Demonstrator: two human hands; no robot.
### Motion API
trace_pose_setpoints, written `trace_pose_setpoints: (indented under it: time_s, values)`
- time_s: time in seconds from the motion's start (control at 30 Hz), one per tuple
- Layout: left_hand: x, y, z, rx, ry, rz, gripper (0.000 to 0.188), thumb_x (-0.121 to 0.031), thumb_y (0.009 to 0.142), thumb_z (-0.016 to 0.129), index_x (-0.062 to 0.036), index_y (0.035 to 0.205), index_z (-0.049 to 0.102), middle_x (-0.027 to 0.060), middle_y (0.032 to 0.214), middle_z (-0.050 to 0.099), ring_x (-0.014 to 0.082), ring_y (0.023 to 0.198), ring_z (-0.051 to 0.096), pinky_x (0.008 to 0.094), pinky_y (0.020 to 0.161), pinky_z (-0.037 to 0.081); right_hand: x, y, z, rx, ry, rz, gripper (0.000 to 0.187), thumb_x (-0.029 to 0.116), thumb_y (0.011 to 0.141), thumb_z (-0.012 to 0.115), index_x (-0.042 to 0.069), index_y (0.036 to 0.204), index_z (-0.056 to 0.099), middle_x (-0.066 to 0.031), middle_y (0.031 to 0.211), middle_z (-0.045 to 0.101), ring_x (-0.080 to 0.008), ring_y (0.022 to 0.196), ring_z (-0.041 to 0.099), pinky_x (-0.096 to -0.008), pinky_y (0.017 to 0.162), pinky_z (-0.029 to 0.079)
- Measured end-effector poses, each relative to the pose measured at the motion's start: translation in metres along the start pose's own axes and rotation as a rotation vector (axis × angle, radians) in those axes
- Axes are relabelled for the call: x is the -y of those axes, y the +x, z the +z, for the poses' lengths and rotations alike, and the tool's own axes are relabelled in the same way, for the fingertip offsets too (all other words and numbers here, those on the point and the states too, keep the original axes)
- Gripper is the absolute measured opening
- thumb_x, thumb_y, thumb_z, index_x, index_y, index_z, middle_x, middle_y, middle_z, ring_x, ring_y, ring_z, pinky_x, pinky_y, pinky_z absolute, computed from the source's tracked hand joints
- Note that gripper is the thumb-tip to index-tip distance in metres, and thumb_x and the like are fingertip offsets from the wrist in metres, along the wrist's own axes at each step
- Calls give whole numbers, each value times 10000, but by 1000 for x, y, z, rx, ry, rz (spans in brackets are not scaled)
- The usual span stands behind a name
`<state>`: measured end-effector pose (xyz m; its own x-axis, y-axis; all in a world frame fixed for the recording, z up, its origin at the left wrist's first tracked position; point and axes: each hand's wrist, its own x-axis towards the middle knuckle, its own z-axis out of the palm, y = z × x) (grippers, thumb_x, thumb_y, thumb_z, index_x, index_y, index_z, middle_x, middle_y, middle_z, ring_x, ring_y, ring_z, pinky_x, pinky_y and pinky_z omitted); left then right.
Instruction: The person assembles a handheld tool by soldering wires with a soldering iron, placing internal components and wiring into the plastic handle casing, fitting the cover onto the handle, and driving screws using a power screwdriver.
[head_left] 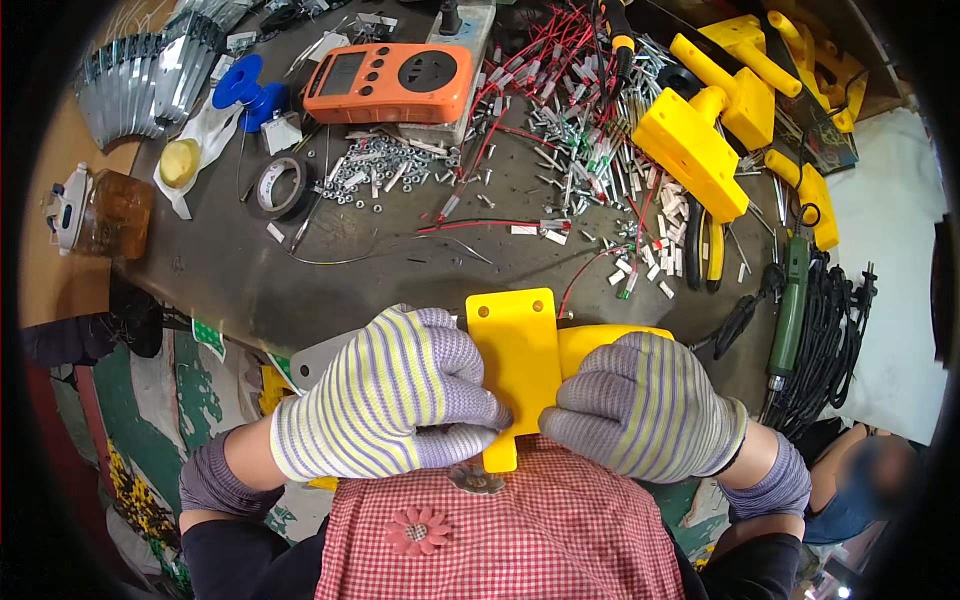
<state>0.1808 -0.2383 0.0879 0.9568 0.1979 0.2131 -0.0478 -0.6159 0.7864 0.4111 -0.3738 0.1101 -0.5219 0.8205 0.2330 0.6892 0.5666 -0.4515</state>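
Right at the table's near edge I hold a yellow plastic housing (515, 370), its flat rectangular plate facing up with two holes at the far end. My left hand (400, 395), in a striped knit glove, is closed with its fingertips against the plate's left edge. On the opposite side my right hand (650, 410), gloved alike, grips the housing where a rounded yellow arm runs off to the right. A flat grey metal piece (318, 360) with a hole sticks out beyond my left hand; the rest of it is hidden.
An orange meter (390, 82), black tape roll (280, 188) and scattered nuts (365, 170) lie behind. Farther right are red wires (540, 60), screws, more yellow housings (690, 150), yellow-black pliers (705, 245) and a green corded tool (790, 310). Another person (860, 480) is at lower right.
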Motion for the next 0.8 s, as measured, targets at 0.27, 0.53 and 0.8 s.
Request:
trace_pose_setpoints:
  time_s: [0.27,0.53,0.8]
  values:
    - [-3,-3,7,14,-52,-67,182,-251,747,773,-107,852,733,47,794,612,270,747,621,429,734,499,-27,8,-6,-30,-47,-5,212,201,825,640,108,1014,661,-30,876,633,-256,811,643,-394,676,528]
    - [1,11,-21,-149,288,-96,209,-181,671,822,-143,857,732,31,855,639,261,846,626,408,773,488,-119,69,17,-162,-438,189,279,85,793,713,62,1061,640,-118,892,672,-312,897,683,-431,771,553]
    - [53,74,-18,32,1064,-75,95,-187,775,707,-104,822,700,70,839,645,266,869,631,413,752,478,-118,77,14,-75,-447,241,342,74,777,706,34,1107,625,-157,971,700,-329,953,693,-424,807,557]
